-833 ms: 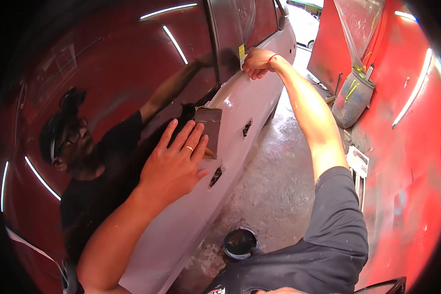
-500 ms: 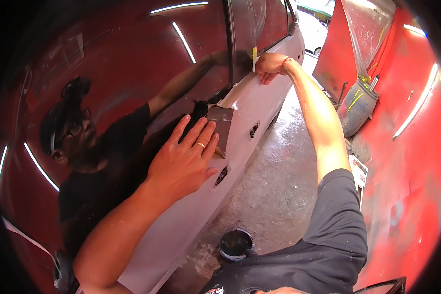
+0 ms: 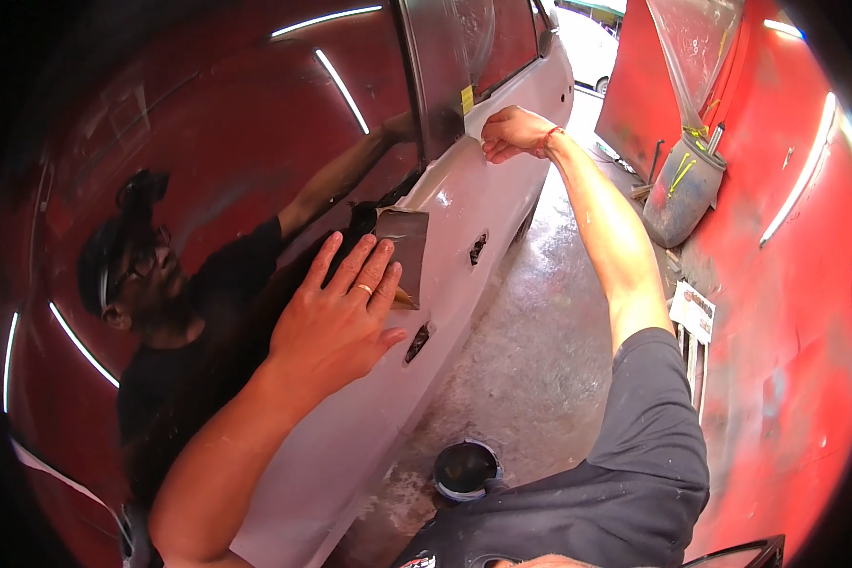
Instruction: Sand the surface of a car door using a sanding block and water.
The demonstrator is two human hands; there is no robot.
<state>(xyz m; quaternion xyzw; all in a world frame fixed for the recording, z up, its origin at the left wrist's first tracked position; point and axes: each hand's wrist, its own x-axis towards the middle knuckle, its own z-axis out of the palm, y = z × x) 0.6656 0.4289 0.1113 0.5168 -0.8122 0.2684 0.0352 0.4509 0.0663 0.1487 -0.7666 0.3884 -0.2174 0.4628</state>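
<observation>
On car's pale pink-gray side (image 3: 454,293), dk brn-gray sheet (image 3: 408,237) partly behind spread L hand (image 3: 324,327), R hand (image 3: 519,133) bent, pinch unclear.

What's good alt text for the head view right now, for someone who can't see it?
A bare left hand lies spread, fingers partly over a dark grey rectangular sheet against a pale grey car body, while the bare right hand reaches to the body's edge near the windows. The glossy dark window glass mirrors the person.

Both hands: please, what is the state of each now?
Left hand: open, partly over the dark sheet.
Right hand: curled; cannot tell whether it holds something.
</observation>
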